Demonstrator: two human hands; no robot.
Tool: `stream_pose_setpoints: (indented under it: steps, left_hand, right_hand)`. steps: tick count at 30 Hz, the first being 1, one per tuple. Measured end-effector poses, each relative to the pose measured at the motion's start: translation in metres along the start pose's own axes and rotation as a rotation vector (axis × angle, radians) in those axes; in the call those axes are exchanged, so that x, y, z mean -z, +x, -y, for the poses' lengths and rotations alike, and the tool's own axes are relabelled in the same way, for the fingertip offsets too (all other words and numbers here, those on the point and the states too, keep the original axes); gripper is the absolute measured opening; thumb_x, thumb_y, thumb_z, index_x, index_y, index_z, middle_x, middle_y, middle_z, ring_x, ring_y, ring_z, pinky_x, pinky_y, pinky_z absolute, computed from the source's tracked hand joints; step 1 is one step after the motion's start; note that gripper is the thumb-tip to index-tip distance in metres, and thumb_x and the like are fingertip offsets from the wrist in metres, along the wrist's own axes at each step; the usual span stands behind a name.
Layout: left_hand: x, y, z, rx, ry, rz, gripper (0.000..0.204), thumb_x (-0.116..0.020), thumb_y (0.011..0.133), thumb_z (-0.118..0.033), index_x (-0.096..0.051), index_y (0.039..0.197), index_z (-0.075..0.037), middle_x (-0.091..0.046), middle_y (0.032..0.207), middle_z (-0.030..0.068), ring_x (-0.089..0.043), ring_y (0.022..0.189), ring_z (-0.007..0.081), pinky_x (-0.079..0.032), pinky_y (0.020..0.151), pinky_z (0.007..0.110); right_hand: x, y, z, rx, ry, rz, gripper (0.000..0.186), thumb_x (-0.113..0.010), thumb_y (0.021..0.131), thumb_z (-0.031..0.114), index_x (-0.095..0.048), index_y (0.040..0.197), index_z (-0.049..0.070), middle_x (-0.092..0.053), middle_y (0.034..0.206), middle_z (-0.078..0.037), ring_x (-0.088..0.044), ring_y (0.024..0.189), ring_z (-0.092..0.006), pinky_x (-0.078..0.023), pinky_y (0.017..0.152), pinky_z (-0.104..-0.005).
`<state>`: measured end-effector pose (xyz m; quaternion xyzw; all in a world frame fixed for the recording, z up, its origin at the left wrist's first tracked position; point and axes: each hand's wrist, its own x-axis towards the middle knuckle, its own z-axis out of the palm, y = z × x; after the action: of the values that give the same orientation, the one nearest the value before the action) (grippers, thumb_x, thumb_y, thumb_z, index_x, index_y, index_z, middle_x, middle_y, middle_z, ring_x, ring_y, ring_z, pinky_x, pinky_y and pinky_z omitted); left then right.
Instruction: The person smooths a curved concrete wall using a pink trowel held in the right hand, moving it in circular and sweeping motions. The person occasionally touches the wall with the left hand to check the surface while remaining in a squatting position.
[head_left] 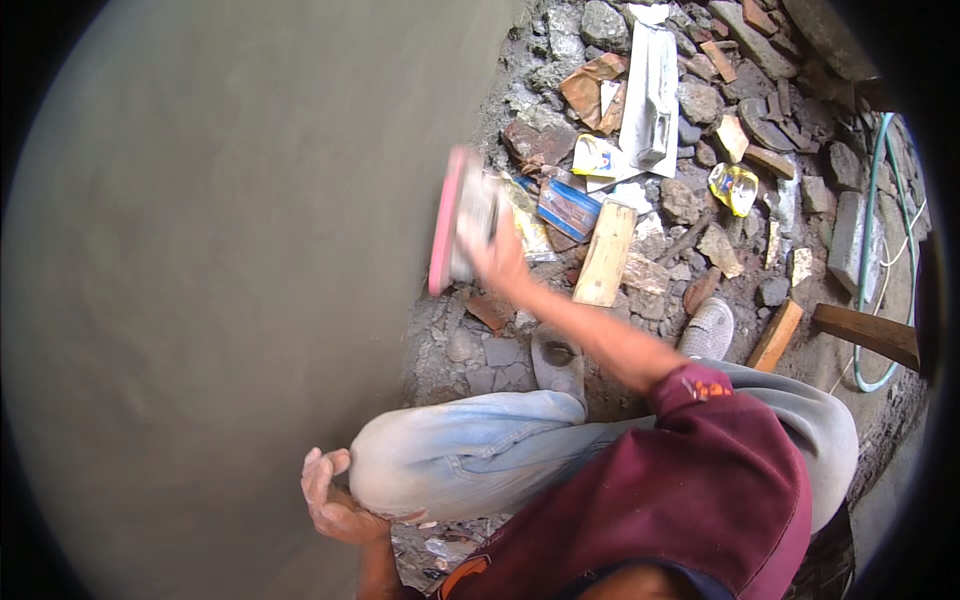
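Note:
My right hand (498, 248) is wrapped round the grey-white back of a float (447, 225) with a pink pad along its face. The float is smeared by motion, its pink side toward the smooth grey plastered wall (230, 250) on my left. My left hand (335, 497) is beside my bent left knee, close to the wall. Its fingers are loosely bent and apart, with nothing in them. Whether those fingertips touch the wall or the knee, I cannot tell.
Rubble covers the ground ahead. On it lie a long plastering trowel (640, 115), a wooden block (606, 252), a blue flat piece (568, 208) and a crumpled yellow packet (734, 188). Wood offcuts (775, 335) and a green hose (872, 200) are to the right, beyond my feet.

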<state>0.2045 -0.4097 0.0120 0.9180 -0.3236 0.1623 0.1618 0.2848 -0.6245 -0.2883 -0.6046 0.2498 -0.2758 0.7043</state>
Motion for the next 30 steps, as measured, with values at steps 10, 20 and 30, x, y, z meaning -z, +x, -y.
stream_pose_setpoints:
  steps: [10, 20, 30]
  left_hand:
    - [0.011, -0.027, 0.026, 0.114, -0.116, -0.037, 0.058, -0.031, 0.110, -0.039, -0.058, 0.123, 0.011, -0.066, 0.094, 0.0181, -0.063, 0.090, 0.0281, -0.049, 0.096, 0.049]
    - [-0.005, -0.009, 0.017, -0.001, -0.076, -0.055, 0.055, -0.033, 0.109, -0.043, -0.059, 0.118, 0.004, -0.066, 0.086, 0.0135, -0.064, 0.086, 0.0271, -0.049, 0.100, 0.054]
    - [0.000, -0.023, 0.029, -0.046, -0.011, -0.109, 0.057, -0.034, 0.110, -0.044, -0.054, 0.125, 0.007, -0.066, 0.091, 0.0150, -0.062, 0.080, 0.0265, -0.052, 0.094, 0.052]
  right_hand:
    - [-0.008, 0.083, 0.014, 0.068, -0.197, 0.007, 0.088, -0.064, 0.094, 0.039, -0.015, 0.158, 0.004, -0.060, 0.131, -0.033, -0.063, 0.116, -0.0502, -0.050, 0.099, -0.0520]
    - [-0.017, 0.036, 0.019, 0.194, -0.058, -0.030, 0.081, -0.062, 0.098, 0.033, -0.019, 0.158, -0.001, -0.050, 0.144, -0.033, -0.055, 0.132, -0.0427, -0.043, 0.111, -0.0454]
    - [-0.028, 0.064, 0.049, 0.087, -0.254, -0.023, 0.090, -0.072, 0.088, 0.044, -0.027, 0.153, -0.002, -0.064, 0.122, -0.031, -0.067, 0.109, -0.0455, -0.055, 0.093, -0.0504]
